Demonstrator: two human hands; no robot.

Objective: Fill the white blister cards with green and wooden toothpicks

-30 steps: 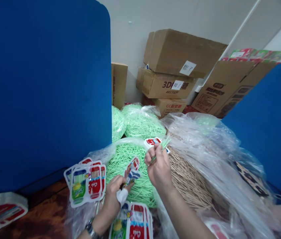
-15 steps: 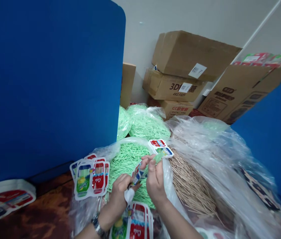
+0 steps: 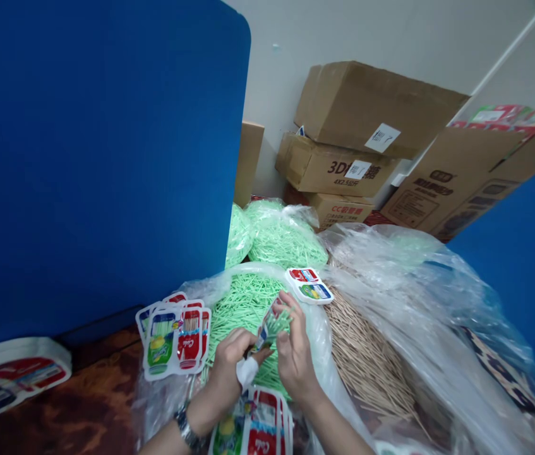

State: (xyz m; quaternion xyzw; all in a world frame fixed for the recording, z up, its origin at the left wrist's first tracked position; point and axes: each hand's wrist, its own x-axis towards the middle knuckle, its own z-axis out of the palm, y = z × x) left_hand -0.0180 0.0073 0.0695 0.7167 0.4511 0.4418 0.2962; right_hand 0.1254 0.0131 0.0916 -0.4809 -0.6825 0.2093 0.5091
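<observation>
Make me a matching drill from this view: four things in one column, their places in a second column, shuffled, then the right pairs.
Things:
1. small packet
2. tan sticks
3. two-pack card
4. fan of cards

Places:
A. left of the hands, by the blue panel
B. held between left hand and right hand
C. on the bag rim above the hands
D. in the clear bag right of the green sticks

Pairs: 1-B, 2-D, 3-C, 4-A

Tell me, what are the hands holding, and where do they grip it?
The left hand holds a small printed packet by its lower end. The right hand pinches a bunch of green sticks near their middle.
</observation>
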